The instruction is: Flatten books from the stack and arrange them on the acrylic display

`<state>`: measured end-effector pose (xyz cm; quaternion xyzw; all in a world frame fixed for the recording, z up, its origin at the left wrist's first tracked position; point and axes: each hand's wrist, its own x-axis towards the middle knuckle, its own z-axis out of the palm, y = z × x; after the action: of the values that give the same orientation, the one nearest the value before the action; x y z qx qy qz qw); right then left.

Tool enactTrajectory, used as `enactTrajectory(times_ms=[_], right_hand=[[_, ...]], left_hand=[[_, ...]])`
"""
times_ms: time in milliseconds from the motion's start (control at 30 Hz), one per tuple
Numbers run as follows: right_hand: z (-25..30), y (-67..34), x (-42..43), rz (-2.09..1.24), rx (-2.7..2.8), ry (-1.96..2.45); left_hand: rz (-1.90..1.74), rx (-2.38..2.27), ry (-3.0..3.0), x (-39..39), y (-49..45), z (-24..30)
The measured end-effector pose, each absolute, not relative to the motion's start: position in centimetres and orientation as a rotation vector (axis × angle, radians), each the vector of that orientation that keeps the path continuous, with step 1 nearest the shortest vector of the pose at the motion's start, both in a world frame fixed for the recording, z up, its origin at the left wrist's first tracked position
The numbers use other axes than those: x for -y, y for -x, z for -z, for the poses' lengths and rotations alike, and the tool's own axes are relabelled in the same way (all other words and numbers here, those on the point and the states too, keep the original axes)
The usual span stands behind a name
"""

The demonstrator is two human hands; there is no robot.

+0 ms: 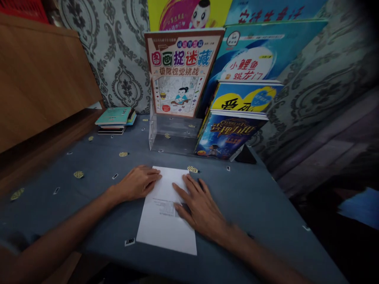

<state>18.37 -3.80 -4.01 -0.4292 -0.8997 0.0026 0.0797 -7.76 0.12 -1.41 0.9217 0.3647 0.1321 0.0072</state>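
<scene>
A sheet of white paper (pixel 166 232) lies on the cloth-covered table, longer than it is wide, with a small block of printed text near its middle. My left hand (pixel 139 182) rests at its upper left edge, fingertips lying on the paper and fingers close together. Across the upper right part of the sheet, my right hand (pixel 201 205) lies flat with its fingers spread, covering part of the right edge and of a grey printed patch. Neither hand lifts the paper.
Ahead stands a clear acrylic book rack (pixel 174 144) with several children's books, among them a brown-bordered book (pixel 180 75) and a dark blue book (pixel 227 136). A small stack of books (pixel 114 120) sits back left, near a wooden cabinet (pixel 44 75). The grey-blue tablecloth (pixel 97 189) drops off at right.
</scene>
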Motion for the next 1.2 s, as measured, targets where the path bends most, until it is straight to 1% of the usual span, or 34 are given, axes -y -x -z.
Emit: enactTrajectory(times_ms=[200,467,600,767,867,1033,1100,1200], right_hand=[[4.5,-19.7,8.2,-0.027,2.683,1.152],[5.0,-21.0,12.7,0.005,2.674,1.066],[5.9,-21.5,13.6,-0.011,2.679,1.029],[5.8,-22.1,13.8,-0.052,2.695,1.024],[4.4,-23.4,13.5,-0.202,2.643,0.993],[2.9,-26.4,12.2,-0.661,2.451,1.123],[2.9,-26.6,11.3,-0.739,2.362,1.178],[2.4,-25.5,9.5,-0.722,2.228,1.233]], left_hand=[[-0.398,-1.037,-2.914,5.4,7.8,1.8],[-0.072,-0.825,-2.719,10.7,10.2,0.3],[-0.008,-0.85,-2.684,12.5,10.0,1.2],[-0.127,-0.948,-2.804,13.4,9.0,2.6],[-0.252,-0.95,-2.8,12.7,8.7,1.6],[-0.555,-1.053,-2.437,10.5,7.6,-1.5],[-0.668,-1.118,-2.241,9.3,6.9,-2.2],[-0.827,-1.165,-2.046,7.2,5.8,-2.5]])
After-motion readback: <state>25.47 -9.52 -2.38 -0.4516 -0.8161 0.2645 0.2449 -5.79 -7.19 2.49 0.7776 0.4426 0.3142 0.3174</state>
